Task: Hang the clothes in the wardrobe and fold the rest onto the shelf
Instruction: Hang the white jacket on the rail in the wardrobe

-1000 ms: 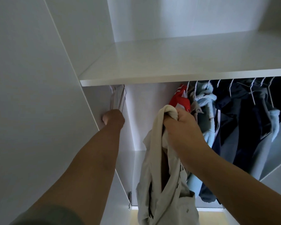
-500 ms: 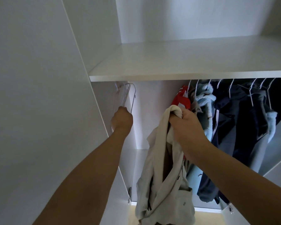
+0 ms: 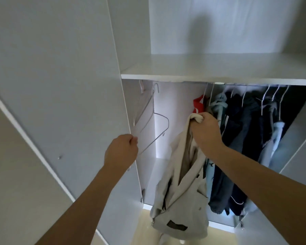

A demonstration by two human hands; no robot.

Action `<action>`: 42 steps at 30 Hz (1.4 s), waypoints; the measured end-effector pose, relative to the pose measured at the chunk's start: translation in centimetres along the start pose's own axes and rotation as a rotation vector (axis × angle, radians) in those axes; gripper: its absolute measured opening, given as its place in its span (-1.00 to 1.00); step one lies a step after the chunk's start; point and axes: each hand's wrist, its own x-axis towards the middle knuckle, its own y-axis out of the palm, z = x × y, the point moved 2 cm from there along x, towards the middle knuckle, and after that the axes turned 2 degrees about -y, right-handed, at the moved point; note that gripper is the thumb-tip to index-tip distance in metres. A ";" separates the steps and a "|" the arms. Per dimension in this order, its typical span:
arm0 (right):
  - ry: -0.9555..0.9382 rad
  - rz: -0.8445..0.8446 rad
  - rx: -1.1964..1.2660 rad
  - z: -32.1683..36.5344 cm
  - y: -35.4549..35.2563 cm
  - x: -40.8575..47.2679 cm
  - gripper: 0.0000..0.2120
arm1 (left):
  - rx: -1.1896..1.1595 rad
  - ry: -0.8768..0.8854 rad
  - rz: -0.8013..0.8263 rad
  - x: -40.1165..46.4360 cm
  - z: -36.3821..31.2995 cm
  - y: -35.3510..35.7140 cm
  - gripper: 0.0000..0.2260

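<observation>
A wire hanger [image 3: 154, 128] is pinched by the left hand [image 3: 121, 150]. A cream jacket [image 3: 181, 200] is gripped at its top by the right hand [image 3: 204, 132], beside the hung clothes [image 3: 240, 138]. The shelf [image 3: 210, 69] is above both hands.

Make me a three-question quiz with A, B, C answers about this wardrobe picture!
1. Where is the red garment?
A. on the shelf
B. on the rail, left of the dark clothes
C. on the floor

2. What colour is the jacket held up?
A. cream
B. green
C. black

3. What is the left hand doing?
A. hanging open
B. pressing the door
C. pinching a wire hanger

Answers: B, it hangs beside the dark clothes; A, the fabric under the right hand is cream; C, fingers close on the wire.
</observation>
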 end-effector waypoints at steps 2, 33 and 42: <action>-0.015 0.004 -0.104 -0.8 -1.3 -1.3 -0.90 | 0.006 0.026 0.012 -3.9 -1.3 -2.7 -0.70; 0.388 -0.155 -0.308 -2.5 -15.0 -8.0 -0.75 | -0.231 0.541 0.539 -12.9 -11.4 -12.5 -0.70; 0.029 -0.243 0.039 5.5 -14.8 -10.8 -0.79 | -0.624 0.416 0.609 -9.8 -6.9 -4.2 -0.74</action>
